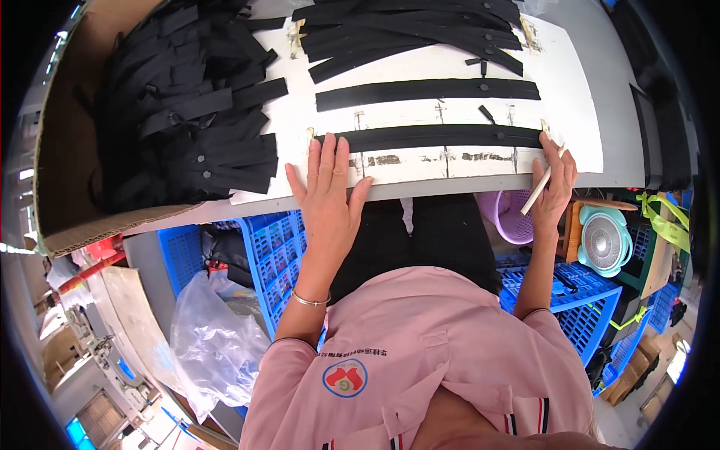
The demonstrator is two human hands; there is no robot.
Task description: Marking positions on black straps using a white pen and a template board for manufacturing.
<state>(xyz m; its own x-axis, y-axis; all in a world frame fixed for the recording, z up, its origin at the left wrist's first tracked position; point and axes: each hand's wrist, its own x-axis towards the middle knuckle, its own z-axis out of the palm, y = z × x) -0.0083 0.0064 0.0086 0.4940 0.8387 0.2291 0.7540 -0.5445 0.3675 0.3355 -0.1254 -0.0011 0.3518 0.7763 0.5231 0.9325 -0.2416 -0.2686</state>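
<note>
A black zipper (442,136) lies straight along the near part of a marked white board (390,166). My left hand (328,187) rests flat at its left end, fingers spread, the fingertips touching the tape. At the other end, my right hand (553,180) presses the zipper with a fingertip while its curled fingers keep hold of a thin white pencil-like stick (541,184). A second black zipper (427,94) lies parallel just beyond, its pull tab sticking out. Farther back, several more zippers (412,30) are heaped across the board.
A cardboard box (75,172) full of black zippers (180,112) stands at the left of the grey table (622,135). Below the table are blue crates (274,251), a purple basket (510,217), a turquoise fan (606,240) and a clear plastic bag (214,337).
</note>
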